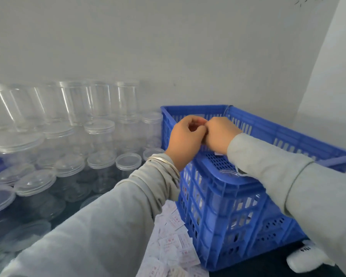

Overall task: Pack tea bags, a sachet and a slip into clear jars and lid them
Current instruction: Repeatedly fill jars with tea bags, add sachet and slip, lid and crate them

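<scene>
Nearest the camera, a loose heap of white printed sachets [172, 246] lies on the dark surface at the blue crate's [238, 206] near-left corner, overlapping at all angles, so they share no common heading. At the near right edge sits a white object [306, 258] I cannot identify.

Above the crate's near rim, the left hand [185, 139] and right hand [220, 134] meet fingertip to fingertip, both with fingers curled in as if pinching something small between them. What they hold is hidden; a small white corner [218, 153] shows just under the right hand, possibly a slip or sachet, and its long axis and heading cannot be read. Silver bangles [164, 163] ring the left wrist. Inside the crate, below the hands, the mouth of a clear jar [229, 172] shows, upright and opening upward.

Beyond, along the wall to the left of the crate, lidded clear jars [100, 136] stand stacked, axes vertical, with loose lids [128, 160] in front.

The likely risk: the piece is tiny and gripped only at the fingertips, so it could slip and fall into the crate beside the jar rather than in it. A sleeve could also brush the stacked jars and topple them.
</scene>
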Tool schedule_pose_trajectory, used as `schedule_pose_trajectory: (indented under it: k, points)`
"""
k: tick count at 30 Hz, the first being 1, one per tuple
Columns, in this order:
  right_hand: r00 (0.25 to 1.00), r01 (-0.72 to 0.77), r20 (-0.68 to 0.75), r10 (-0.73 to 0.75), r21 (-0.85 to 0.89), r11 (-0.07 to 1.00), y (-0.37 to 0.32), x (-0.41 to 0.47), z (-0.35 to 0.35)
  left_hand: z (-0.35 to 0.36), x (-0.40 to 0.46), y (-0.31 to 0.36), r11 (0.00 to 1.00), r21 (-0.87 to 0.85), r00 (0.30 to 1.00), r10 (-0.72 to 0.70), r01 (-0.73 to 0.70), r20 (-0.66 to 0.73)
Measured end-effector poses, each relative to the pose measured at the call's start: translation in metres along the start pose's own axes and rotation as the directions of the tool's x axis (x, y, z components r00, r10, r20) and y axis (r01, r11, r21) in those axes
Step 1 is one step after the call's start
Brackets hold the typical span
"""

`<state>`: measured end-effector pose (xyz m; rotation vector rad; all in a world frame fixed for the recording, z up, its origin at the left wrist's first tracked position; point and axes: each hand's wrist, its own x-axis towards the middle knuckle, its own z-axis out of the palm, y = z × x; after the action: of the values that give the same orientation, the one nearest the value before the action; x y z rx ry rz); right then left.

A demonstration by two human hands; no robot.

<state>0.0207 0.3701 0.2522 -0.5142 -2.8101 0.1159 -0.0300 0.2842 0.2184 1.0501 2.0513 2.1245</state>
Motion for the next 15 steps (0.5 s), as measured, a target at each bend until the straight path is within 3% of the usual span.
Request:
schedule_pose_trajectory:
  k: [2,7,11,15]
  points:
    - [0.998,0.033,-0.05,-0.033,-0.012,0.999,-0.019,-0.005,-0.003,-0.021,-0.005,0.001,0.996,-0.078,0.997,-0.047,0.043,-0.054]
    - [0.978,0.188,-0.094,-0.188,-0.012,0.982,-0.079,-0.012,-0.002,-0.103,-0.027,-0.003,0.993,0.05,0.992,-0.102,0.106,-0.069]
    - [0.955,0.297,-0.011,-0.297,-0.019,0.955,-0.138,-0.008,0.017,-0.18,-0.045,0.0,0.987,0.11,0.975,-0.093,0.116,-0.2]
    - [0.93,0.352,0.067,-0.36,0.116,0.929,-0.202,0.001,0.056,-0.256,-0.068,0.002,0.993,0.05,0.925,-0.078,0.104,-0.373]
